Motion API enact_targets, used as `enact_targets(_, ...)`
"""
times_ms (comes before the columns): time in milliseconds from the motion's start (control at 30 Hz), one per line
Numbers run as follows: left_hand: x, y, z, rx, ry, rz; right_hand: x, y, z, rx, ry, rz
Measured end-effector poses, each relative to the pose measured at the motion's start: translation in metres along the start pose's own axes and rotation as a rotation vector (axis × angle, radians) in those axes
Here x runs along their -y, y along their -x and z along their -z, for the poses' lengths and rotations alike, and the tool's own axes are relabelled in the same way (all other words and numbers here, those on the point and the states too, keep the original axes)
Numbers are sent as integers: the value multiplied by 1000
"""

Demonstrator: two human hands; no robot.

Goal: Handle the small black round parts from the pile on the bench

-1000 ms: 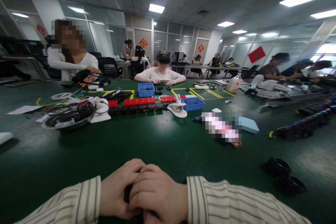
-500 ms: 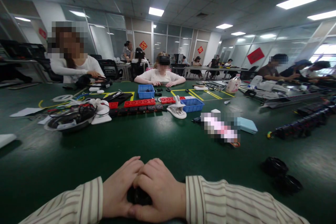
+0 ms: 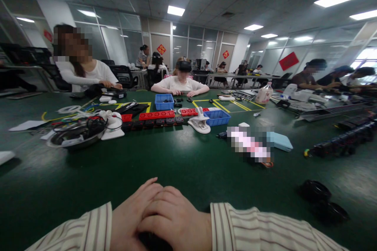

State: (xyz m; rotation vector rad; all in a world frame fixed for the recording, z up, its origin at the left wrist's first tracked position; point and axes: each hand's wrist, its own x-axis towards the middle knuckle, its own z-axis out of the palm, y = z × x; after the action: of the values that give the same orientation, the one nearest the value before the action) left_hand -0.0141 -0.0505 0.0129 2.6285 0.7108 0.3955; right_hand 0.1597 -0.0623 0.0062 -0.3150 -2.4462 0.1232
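Note:
My left hand (image 3: 129, 213) and my right hand (image 3: 173, 215) lie together at the near edge of the green table (image 3: 97, 176). The right fingers overlap the left ones. Both hands are closed around a dark, rounded object (image 3: 154, 241), which shows only in the gap beneath the right hand. Most of it is covered, so its kind cannot be made out. To the right of my right sleeve sit two black ring-shaped parts (image 3: 315, 191), apart from the hands.
Ahead lie a metal bowl (image 3: 53, 141) with cables, a row of red sockets (image 3: 159, 115), a white clip (image 3: 200, 124), blue bins (image 3: 218, 118) and a light-blue box (image 3: 279, 141). Black parts (image 3: 338, 145) line the right. A co-worker (image 3: 182, 82) sits opposite; another person (image 3: 88, 72) is at left.
My hands sit slightly lower in view, and less of the dark object shows between them. The view has shifted slightly. The person at left has shifted their head and arms.

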Motion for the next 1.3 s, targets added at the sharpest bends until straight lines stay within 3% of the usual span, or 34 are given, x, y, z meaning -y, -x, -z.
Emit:
enact_targets(167,-9,-1,-3,-68,-42,77,-2,2,-12,-135,108,-215)
enact_targets(333,-6,-2,-4,-68,3,102,2,0,-8,-77,168,-298)
enact_targets(467,-3,-3,0,-12,103,57,2,0,-4,-14,135,-240)
enact_targets(700,-6,-7,5,32,99,47,-5,1,-1,23,39,33)
enact_targets(867,2,-4,2,-13,70,52,-3,-1,1,-127,0,-71)
enact_targets(967,4,-2,-2,-43,35,58,-4,0,-4,-151,33,-174)
enact_targets(1167,-1,-2,-3,-115,28,66,-2,0,-9,-81,101,-283)
enact_targets(1300,-3,-4,1,-63,89,60,3,-2,-4,-4,166,-279)
